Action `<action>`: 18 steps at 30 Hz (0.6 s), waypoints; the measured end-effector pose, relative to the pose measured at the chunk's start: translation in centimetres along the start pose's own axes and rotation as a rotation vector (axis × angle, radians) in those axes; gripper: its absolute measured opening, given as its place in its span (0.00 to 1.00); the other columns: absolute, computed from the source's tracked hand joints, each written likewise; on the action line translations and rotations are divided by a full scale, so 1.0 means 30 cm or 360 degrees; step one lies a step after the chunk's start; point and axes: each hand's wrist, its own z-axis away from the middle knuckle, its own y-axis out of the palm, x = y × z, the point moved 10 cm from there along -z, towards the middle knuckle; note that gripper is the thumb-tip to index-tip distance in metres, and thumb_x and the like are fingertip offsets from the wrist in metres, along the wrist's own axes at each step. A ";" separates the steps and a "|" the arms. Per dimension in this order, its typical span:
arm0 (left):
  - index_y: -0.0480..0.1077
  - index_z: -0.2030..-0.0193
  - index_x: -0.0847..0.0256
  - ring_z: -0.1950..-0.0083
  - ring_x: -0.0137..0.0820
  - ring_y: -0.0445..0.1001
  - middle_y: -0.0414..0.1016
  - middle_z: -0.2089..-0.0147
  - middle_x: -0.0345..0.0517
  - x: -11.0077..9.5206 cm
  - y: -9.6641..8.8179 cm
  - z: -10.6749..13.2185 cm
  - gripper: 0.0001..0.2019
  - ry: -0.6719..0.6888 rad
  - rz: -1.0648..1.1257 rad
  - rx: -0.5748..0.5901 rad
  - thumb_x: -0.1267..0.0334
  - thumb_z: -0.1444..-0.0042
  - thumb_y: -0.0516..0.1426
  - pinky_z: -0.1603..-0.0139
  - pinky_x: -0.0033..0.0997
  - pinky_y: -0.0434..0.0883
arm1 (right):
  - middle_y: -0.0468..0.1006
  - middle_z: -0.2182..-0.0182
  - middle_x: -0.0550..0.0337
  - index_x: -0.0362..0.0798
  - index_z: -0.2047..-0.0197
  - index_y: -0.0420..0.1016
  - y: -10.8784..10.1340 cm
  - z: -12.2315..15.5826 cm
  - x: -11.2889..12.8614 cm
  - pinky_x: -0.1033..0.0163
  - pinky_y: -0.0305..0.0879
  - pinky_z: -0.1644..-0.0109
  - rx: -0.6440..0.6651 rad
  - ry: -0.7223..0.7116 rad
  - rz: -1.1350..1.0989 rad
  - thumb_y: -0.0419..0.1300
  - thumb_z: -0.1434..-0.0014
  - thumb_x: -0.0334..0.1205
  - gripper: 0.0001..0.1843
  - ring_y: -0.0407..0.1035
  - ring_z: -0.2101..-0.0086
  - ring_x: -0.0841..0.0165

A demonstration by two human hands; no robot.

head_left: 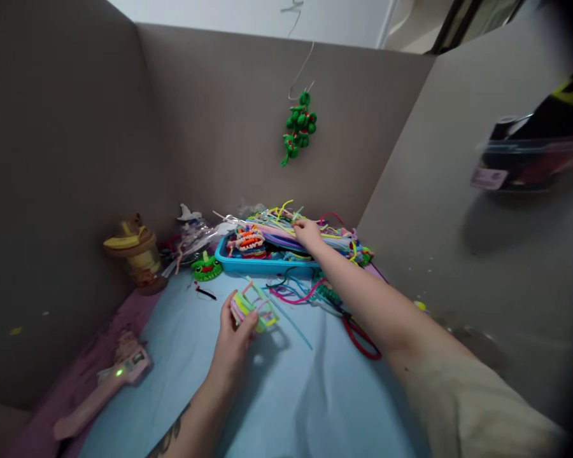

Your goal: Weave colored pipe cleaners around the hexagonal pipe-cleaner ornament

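Note:
My left hand (236, 334) is closed round a small woven piece of pastel pipe cleaners (254, 306), held just above the light blue cloth (286, 394). My right hand (308, 234) reaches forward into the heap of coloured pipe cleaners (286, 226) lying across a blue tray (248, 262); its fingers pinch at the strands. A striped orange and white pipe-cleaner piece (251, 242) lies in the tray to the left of that hand.
A green frog figure (207, 267) sits left of the tray. A yellow lidded cup (136, 251) stands at the back left. A pink glue gun with a lit green lamp (119, 375) lies at the left. Red-handled scissors (360, 340) lie under my right forearm. A green pipe-cleaner ornament (300, 127) hangs on the cardboard wall.

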 end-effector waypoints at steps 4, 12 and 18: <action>0.55 0.40 0.52 0.51 0.35 0.72 0.67 0.44 0.49 -0.029 0.019 -0.040 0.37 0.0040 -0.0052 -0.0028 0.55 0.56 0.65 0.56 0.30 0.71 | 0.79 0.59 0.55 0.46 0.58 0.78 0.084 -0.065 0.024 0.64 0.64 0.52 0.0103 -0.0096 0.0280 0.51 0.46 0.30 0.16 0.72 0.57 0.65; 0.52 0.39 0.55 0.46 0.39 0.70 0.65 0.42 0.53 -0.029 0.009 -0.093 0.40 0.0101 -0.0204 -0.0083 0.54 0.58 0.65 0.47 0.37 0.68 | 0.78 0.57 0.55 0.52 0.54 0.75 0.175 -0.167 0.079 0.64 0.63 0.53 0.0251 -0.0307 0.0678 0.51 0.42 0.33 0.17 0.71 0.56 0.64; 0.53 0.40 0.57 0.45 0.41 0.70 0.64 0.42 0.55 -0.027 -0.011 -0.118 0.40 0.0126 -0.0231 -0.0074 0.56 0.58 0.65 0.45 0.39 0.67 | 0.77 0.54 0.55 0.50 0.54 0.75 0.306 -0.178 0.207 0.64 0.62 0.52 0.0453 -0.0686 0.0730 0.50 0.40 0.34 0.15 0.69 0.54 0.63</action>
